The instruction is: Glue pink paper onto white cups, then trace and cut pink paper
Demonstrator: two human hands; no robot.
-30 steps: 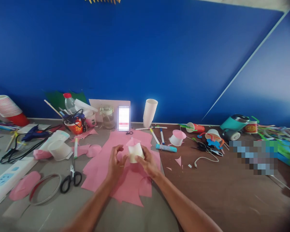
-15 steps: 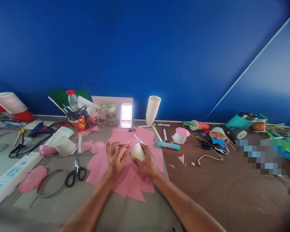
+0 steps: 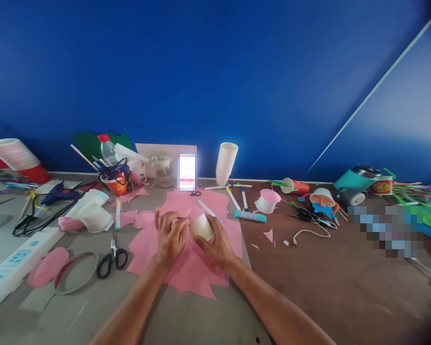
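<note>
In my right hand (image 3: 218, 244) a white paper cup (image 3: 201, 227) is gripped on its side, tilted, thumb in front and fingers wrapped behind. Close by on the left, my left hand (image 3: 170, 237) has its thumb and fingers pinched together. A small pink paper piece (image 3: 187, 212) pokes up at those fingertips; most of it is hidden. Both hands are over a stack of pink paper sheets (image 3: 197, 280) with ragged edges. A white stick-like pen (image 3: 209, 209) lies on the sheets behind the cup.
Black-handled scissors (image 3: 112, 258), a tape ring (image 3: 76, 272) and a power strip (image 3: 16, 261) lie left. Rightward are a blue glue tube (image 3: 250, 216), markers (image 3: 244, 199) and a pink-topped cup (image 3: 267, 201). A tall cup stack (image 3: 226, 164) stands behind, near a lit phone (image 3: 187, 172).
The cup has turned slightly in my right hand and shifted a little left. My left fingers have drawn closer together, a small distance left of before.
</note>
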